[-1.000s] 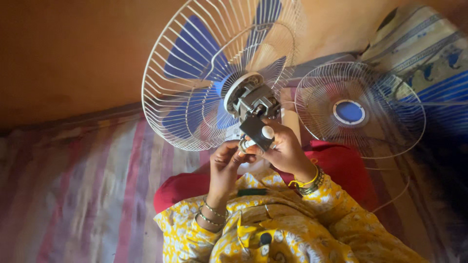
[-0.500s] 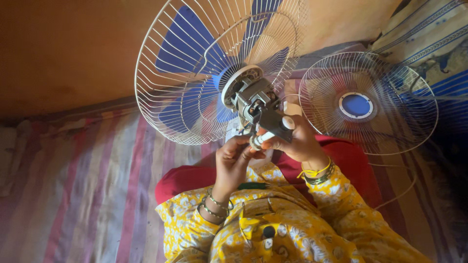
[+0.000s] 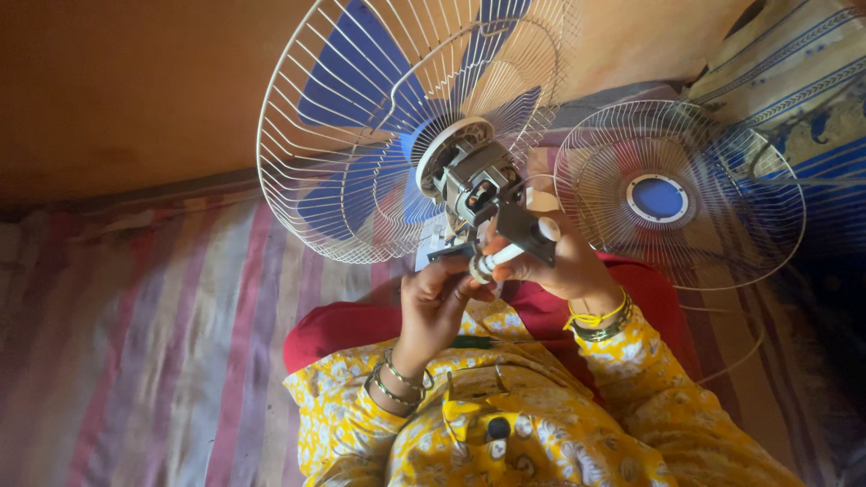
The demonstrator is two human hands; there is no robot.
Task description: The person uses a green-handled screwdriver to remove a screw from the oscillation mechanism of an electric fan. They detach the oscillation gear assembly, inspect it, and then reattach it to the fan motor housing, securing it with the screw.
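Fan motor [image 3: 478,191], bare grey metal, sits at frame centre, joined to the back of a white wire guard [image 3: 397,126] that fills the 11 to 12 o'clock area. Blue blades [image 3: 347,81] show through the wires. Motor housing is tilted, with a short shaft or stem running down toward 6 o'clock.

Right hand [image 3: 564,266], at 4 o'clock of the motor, is wrapped around the lower part of the motor body; fingers curled and pressed onto it, thumb near a pale round knob at the top of the grip. Yellow and dark bangles on that wrist.

Left hand [image 3: 437,302], at 7 o'clock of the motor, has fingertips pinched together at the end of the stem, just under the right hand. What exactly sits between the fingertips is too small to tell. Bangles on this wrist too.

Second guard [image 3: 767,225], white wire with a blue round centre, lies at 3 o'clock, apart from both hands, resting on patterned blue and cream cloth.

Yellow floral sleeves [image 3: 631,397] and red fabric at 6 o'clock. Striped mat [image 3: 135,361] at 8 o'clock; orange-brown wall across the top left.
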